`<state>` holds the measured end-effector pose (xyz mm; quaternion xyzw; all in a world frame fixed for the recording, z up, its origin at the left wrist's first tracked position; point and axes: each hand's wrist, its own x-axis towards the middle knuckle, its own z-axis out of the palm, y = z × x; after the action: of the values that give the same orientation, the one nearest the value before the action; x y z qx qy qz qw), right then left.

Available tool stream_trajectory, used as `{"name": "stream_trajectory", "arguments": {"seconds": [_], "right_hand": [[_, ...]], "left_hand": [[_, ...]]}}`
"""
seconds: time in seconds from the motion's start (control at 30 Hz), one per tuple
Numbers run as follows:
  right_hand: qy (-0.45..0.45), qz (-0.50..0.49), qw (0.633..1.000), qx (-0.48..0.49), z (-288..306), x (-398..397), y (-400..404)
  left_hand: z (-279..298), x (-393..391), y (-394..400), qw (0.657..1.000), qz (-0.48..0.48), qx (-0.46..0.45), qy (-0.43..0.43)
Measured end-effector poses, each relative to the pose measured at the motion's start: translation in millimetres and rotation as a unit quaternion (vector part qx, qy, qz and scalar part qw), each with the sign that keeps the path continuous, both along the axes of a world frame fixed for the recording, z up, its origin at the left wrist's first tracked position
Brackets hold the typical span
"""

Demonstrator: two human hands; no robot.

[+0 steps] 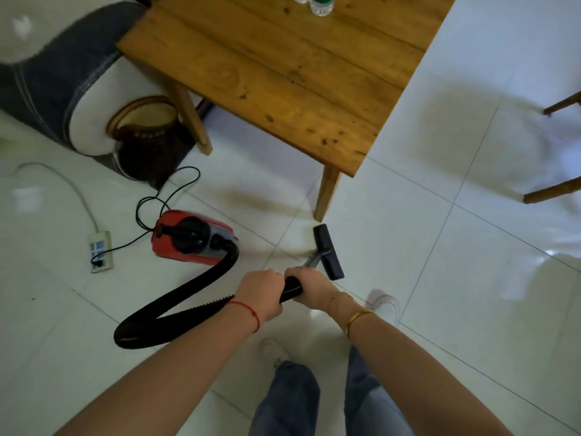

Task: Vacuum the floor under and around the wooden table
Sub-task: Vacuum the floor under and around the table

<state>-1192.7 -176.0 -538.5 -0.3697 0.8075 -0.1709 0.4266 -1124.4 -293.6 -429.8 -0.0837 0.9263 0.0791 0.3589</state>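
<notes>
Head view: your left hand [261,294] and right hand [309,286] both grip the black hose [176,313] of the red vacuum [188,237], fingers curled round it. The nozzle [328,251] sits on the white tiled floor [440,247] just beside 1 leg of the wooden table [283,73] (bottles on top, blurred).

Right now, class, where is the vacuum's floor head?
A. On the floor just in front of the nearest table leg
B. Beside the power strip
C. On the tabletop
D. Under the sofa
A: the floor head lies on the white tiles just short of the nearest table leg, while both hands, left hand and right hand, grip the hose.
</notes>
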Motion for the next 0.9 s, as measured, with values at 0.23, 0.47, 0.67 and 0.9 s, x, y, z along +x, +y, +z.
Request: {"name": "stream_trajectory", "arguments": {"seconds": [0.23, 0.47, 0.67, 0.9], "right_hand": [[-0.022, -0.005, 1.0, -0.01, 8, 36, -55], [-0.021, -0.008, 1.0, -0.011, 12, 49, -103], [-0.032, -0.038, 0.998, -0.032, 20, 38, -140], [-0.045, -0.06, 0.996, -0.045, 34, 6, -168]], "left_hand": [[8, 38, -50, 1.0, 0.009, -0.021, 0.011], [18, 46, -96, 0.997, -0.029, -0.064, 0.016], [30, 30, -133, 0.994, -0.051, -0.093, 0.035], [45, -3, -178, 0.989, -0.083, -0.106, 0.065]]}}
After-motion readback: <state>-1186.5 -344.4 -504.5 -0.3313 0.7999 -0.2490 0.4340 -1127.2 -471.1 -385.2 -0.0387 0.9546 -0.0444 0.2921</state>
